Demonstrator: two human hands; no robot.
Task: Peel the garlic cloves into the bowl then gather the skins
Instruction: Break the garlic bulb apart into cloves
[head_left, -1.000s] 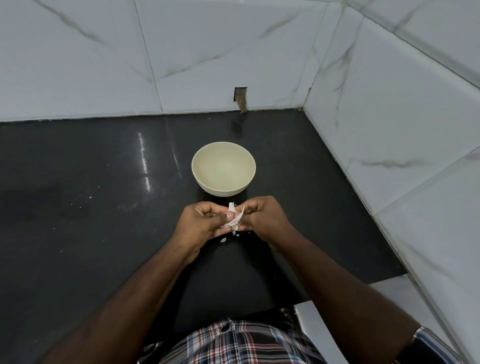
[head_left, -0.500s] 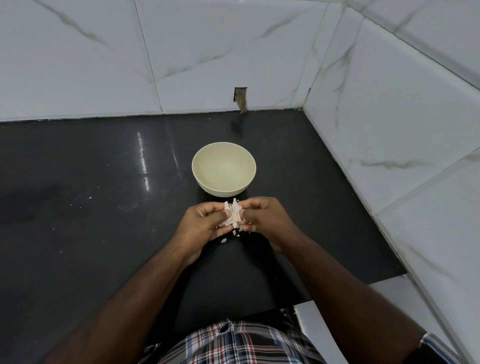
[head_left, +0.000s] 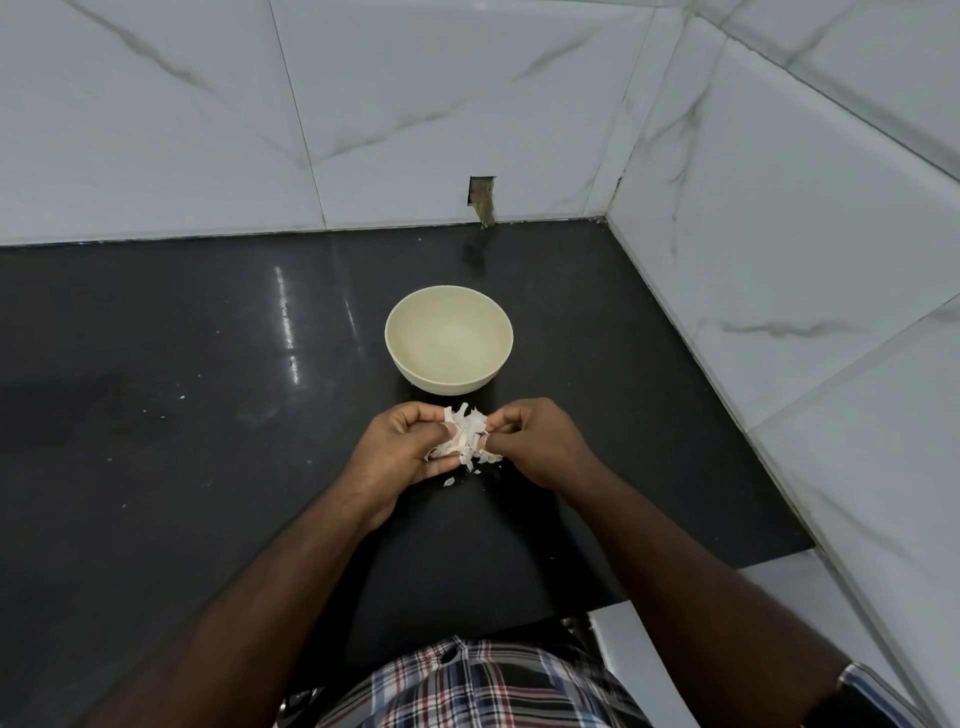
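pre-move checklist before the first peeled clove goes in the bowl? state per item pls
1. Garlic held: ok, left hand and right hand both pinch it.
2. Clove fully peeled: not ok, loose skin sticks out all round it.
3. Bowl upright and open: ok, nothing shows inside it.
4. Path to bowl: ok, it stands just beyond the hands with nothing between.
5. Skins in one spot: not ok, a few flakes lie on the counter under the hands, and tiny specks further left.
6. Other cloves waiting: cannot tell, none in view.
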